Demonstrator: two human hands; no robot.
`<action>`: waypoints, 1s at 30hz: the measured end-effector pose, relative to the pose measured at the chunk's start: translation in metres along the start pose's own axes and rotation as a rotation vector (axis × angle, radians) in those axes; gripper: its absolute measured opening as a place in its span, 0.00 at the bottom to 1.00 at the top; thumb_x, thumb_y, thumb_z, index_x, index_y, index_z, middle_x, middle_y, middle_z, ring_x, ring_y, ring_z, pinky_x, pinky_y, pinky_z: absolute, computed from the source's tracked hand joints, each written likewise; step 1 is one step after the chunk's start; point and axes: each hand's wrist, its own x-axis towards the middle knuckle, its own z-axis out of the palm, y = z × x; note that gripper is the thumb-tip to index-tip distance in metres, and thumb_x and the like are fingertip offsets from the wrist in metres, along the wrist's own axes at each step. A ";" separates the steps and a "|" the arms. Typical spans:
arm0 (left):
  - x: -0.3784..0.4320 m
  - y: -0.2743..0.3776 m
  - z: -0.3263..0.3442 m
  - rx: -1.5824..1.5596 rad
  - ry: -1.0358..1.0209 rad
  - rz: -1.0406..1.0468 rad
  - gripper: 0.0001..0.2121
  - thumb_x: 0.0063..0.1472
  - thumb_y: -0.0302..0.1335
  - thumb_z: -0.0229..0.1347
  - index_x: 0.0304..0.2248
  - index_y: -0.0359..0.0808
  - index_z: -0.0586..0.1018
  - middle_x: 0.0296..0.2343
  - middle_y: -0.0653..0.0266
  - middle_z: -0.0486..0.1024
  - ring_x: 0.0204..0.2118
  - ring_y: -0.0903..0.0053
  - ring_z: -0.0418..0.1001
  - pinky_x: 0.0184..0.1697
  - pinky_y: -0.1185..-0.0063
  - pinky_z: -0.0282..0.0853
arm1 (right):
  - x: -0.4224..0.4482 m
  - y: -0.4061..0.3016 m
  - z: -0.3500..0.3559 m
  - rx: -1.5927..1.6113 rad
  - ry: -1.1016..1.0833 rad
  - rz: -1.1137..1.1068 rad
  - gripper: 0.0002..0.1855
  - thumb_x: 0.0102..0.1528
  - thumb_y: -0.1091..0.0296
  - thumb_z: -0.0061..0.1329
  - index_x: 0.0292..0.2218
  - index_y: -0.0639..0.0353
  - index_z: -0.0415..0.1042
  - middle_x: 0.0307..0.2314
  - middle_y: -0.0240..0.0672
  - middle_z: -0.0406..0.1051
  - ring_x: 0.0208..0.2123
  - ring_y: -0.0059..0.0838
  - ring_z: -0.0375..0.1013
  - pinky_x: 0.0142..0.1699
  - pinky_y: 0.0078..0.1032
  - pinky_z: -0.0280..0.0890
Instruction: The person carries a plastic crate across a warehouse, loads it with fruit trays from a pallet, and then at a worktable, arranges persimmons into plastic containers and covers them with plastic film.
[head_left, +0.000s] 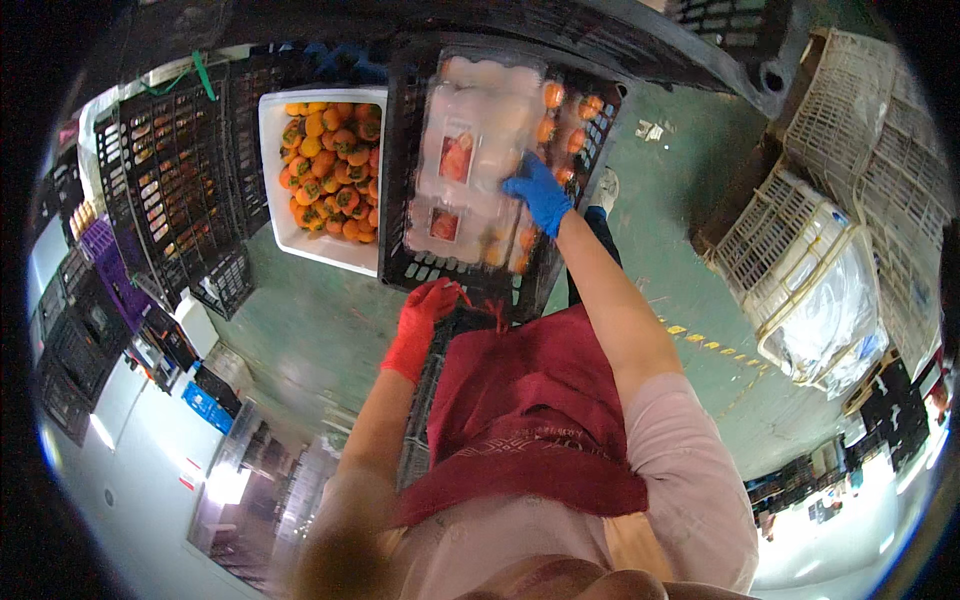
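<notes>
My left hand (427, 309), in a red glove, is closed at the near edge of a black plastic crate (517, 294). Thin red strips (487, 306) trail from its fingers towards my apron. My right hand (541, 193), in a blue glove, touches the right side of stacked clear plastic trays (484, 105) in that crate. Whether its fingers grip a tray cannot be told. Two trays bear red picture labels (455, 159). Orange fruits (553, 94) show along the crate's right side, partly blurred.
Left of the crate stands a white foam box (322, 259) full of persimmons (330, 172). Black slatted crates (176, 172) are stacked further left. Pale plastic baskets (780, 247) stand at the right, one with clear plastic wrap. A black crate rim (675, 45) crosses the top.
</notes>
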 end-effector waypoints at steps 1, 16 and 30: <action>0.000 -0.008 -0.001 0.037 0.078 0.004 0.14 0.56 0.30 0.48 0.41 0.33 0.70 0.34 0.62 0.73 0.35 0.79 0.70 0.38 0.82 0.65 | 0.009 0.001 0.000 0.039 0.011 -0.010 0.30 0.41 0.78 0.46 0.48 0.63 0.56 0.38 0.32 0.64 0.38 0.26 0.63 0.44 0.22 0.59; 0.040 -0.130 0.047 -0.327 0.884 0.216 0.26 0.51 0.31 0.53 0.47 0.30 0.59 0.33 0.60 0.69 0.33 0.72 0.68 0.33 0.77 0.64 | -0.037 -0.094 -0.077 -0.346 0.608 -0.392 0.18 0.51 0.69 0.41 0.45 0.62 0.62 0.42 0.39 0.63 0.46 0.33 0.60 0.48 0.30 0.59; 0.024 -0.083 0.061 -0.701 0.450 -0.022 0.13 0.54 0.41 0.46 0.32 0.40 0.66 0.22 0.65 0.68 0.14 0.77 0.60 0.14 0.79 0.55 | 0.029 -0.050 -0.190 -0.410 0.233 0.228 0.03 0.45 0.73 0.50 0.25 0.57 0.68 0.18 0.30 0.66 0.19 0.22 0.64 0.21 0.21 0.58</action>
